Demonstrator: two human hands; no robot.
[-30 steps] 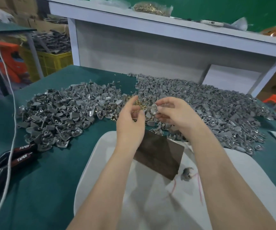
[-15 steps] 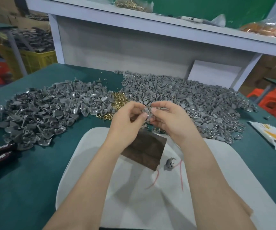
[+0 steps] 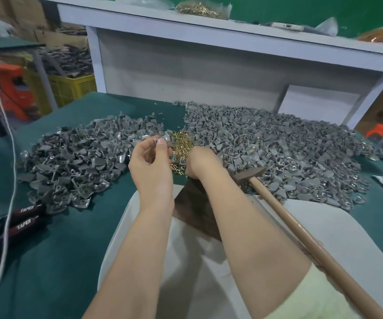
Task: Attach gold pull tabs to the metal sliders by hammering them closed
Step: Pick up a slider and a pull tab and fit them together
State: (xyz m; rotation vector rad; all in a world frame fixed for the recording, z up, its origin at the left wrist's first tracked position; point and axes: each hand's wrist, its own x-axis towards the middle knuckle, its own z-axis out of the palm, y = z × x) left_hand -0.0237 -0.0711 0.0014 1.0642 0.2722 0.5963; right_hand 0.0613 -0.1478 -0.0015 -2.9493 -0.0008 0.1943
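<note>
Left hand: we see the left hand (image 3: 152, 166) raised above the cloth between the two grey heaps, its thumb and fingertips pinching one metal slider (image 3: 164, 139) at the top of the hand.
Right hand: the right hand (image 3: 200, 161) lies knuckles up just beside the left, fingers turned down into the gold pull tabs (image 3: 182, 143). The fingertips are hidden, so we cannot tell whether they hold anything.
Gold pull tabs: a small loose heap in the gap between the grey heaps, just beyond both hands. A few strays lie on the cloth near the wrists.
Left heap (image 3: 77, 162): grey sliders spread over the left of the table.
Right heap (image 3: 278, 153): a wider spread of grey sliders, reaching toward the far right edge.
Hammer (image 3: 250, 173): the head rests on the near edge of the right heap. The wooden handle runs to the lower right alongside the right forearm, and neither hand grips it.
Dark block (image 3: 192, 215): lies beneath the forearms on the pale board (image 3: 209, 284).
Green cloth (image 3: 71, 249): covers the table under heaps and board.
Pliers (image 3: 22, 218): dark handles marked TAPER at the left edge, with a white cord (image 3: 10, 180) crossing them.
Shelf (image 3: 232, 35): carries a clear bag of gold parts (image 3: 199, 8).
</note>
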